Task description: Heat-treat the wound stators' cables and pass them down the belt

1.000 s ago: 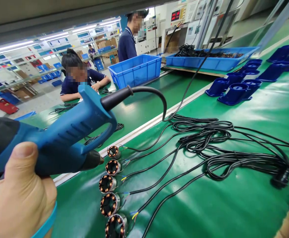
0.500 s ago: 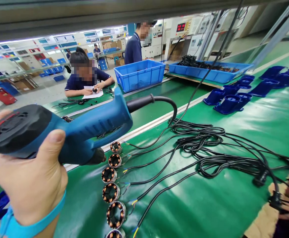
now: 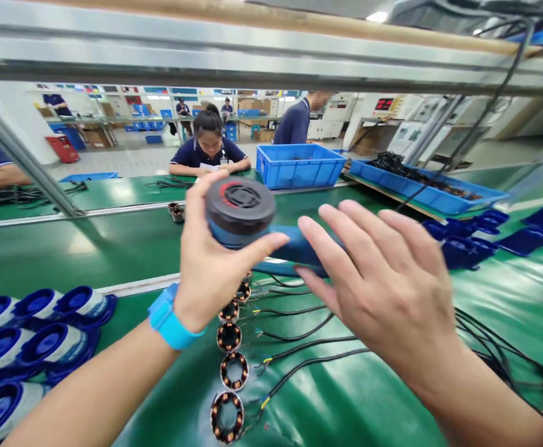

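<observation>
Stators (image 3: pixel 231 347) in a row on the belt (image 3: pixel 113 248), fan housings (image 3: pixel 29 335) left, crate (image 3: pixel 299 164) behind

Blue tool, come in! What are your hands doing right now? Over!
Left hand gripping blue tool by its black end. Right hand open, fingers on tool's handle. Row of copper motor cores and black cables lying on belt underneath.

- Bright, even overhead factory light; a lamp glows at upper right.
- Soft glare streaks the green belt (image 3: pixel 66 248) at left.
- Wide-angle bending at edges.
- Right hand (image 3: pixel 383 292) slightly motion-blurred.
</observation>
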